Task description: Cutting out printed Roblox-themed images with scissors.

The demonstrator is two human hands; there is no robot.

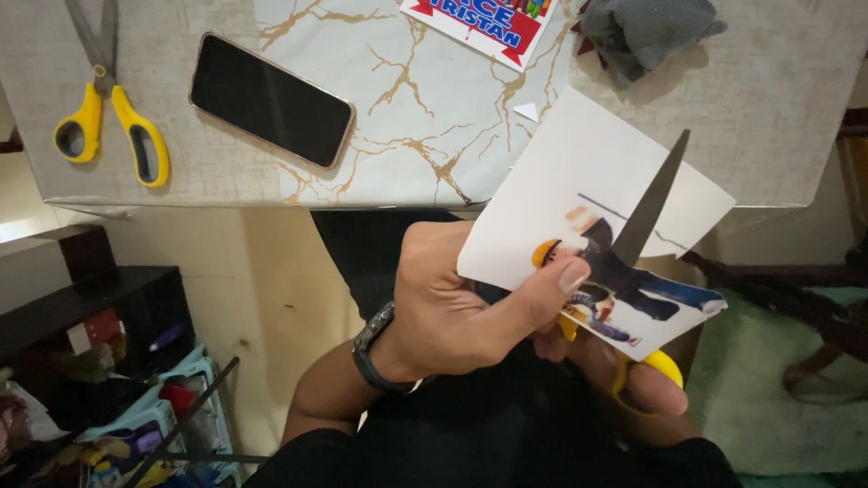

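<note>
The left hand point(452, 312) pinches a white printed sheet point(597, 194) between thumb and fingers, held in the air just off the worktop's near edge, over the lap. The right hand point(637, 384), mostly hidden beneath the sheet, is closed through the yellow handles of a pair of scissors point(646, 212) whose dark blade rises across the paper beside a printed figure point(633, 285) — the cutting-out step appears to be under way, with the contour only partly freed. The next move would seem to call for turning the sheet so the blade can follow the outline closely. On the worktop point(778, 99): a second pair of yellow-handled scissors point(113, 113) at the left end, a dark phone point(269, 99) beside them, a coloured print point(479, 20) and a grey cloth point(653, 29) along the far edge.
</note>
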